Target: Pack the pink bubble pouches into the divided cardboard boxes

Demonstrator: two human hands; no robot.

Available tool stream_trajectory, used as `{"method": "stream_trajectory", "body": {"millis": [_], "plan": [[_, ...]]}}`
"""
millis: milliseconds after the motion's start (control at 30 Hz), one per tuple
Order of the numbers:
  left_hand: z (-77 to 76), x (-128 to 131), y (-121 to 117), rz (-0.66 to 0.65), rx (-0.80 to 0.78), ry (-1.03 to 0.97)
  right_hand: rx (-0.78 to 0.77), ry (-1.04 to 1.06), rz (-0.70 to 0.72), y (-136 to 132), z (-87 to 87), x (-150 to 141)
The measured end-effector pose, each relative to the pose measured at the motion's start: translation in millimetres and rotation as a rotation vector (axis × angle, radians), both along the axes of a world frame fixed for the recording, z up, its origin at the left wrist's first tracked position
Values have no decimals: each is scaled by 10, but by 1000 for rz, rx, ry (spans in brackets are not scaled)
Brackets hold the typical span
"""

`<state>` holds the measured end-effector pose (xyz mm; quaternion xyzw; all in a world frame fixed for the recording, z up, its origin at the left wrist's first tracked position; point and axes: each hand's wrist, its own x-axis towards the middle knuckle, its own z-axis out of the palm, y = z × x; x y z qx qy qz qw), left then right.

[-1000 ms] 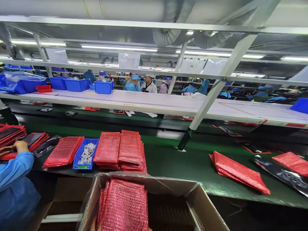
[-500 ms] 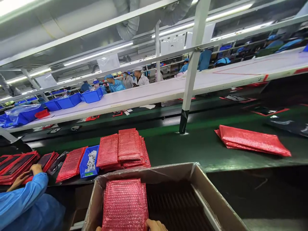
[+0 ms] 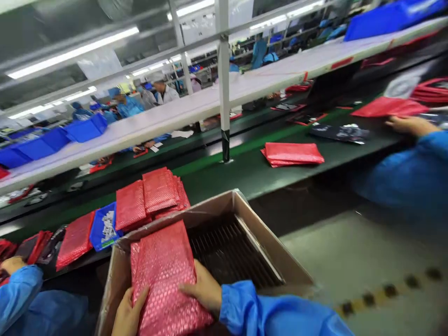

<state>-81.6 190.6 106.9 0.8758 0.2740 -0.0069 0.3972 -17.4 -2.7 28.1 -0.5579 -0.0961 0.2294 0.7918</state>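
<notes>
A stack of red bubble-wrap pouches (image 3: 168,270) is held between my two hands above the left part of an open cardboard box (image 3: 262,228). My left hand (image 3: 129,310) grips the stack's lower left edge, thumb on top. On its right side, my right hand (image 3: 205,287) clasps it with the thumb over the front face. Dark ribbed dividers (image 3: 227,252) show inside the box. Just behind the box, more red bubble-wrap pouches (image 3: 154,193) lie piled on the green belt (image 3: 206,179).
A blue bin (image 3: 105,226) of small white pieces stands left of the pile. Farther right lie red pouches (image 3: 292,154) and a black bag (image 3: 339,132). Co-workers' hands work at left (image 3: 12,265) and right (image 3: 413,125). A white post (image 3: 224,79) rises from the belt.
My view has swung right and down, bringing the right-hand co-worker into sight. Both my hands now show more fully on the pouch stack, which is tilted.
</notes>
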Motion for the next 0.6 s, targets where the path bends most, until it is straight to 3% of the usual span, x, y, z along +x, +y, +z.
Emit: {"method": "stream_trajectory", "body": {"millis": [67,133,200,333,433,600], "plan": [[-18,66,-185,-148,-37,71,-48,-91,-57,-424,183,32],[-103,158,-248,-324,-46,112,-215,-214,-111,-909,331,49],[-220,271,-172,-423,54,141,-567,-355,-178,-1387,431,31],[-439,458,179,-430,315,266,-1413,-595,-256,-2132,480,-19],[-535,504,337,-449,332,302,-1784,-677,-234,-2410,467,4],[-553,493,334,-450,347,343,-2016,-665,-25,-2399,519,151]]}}
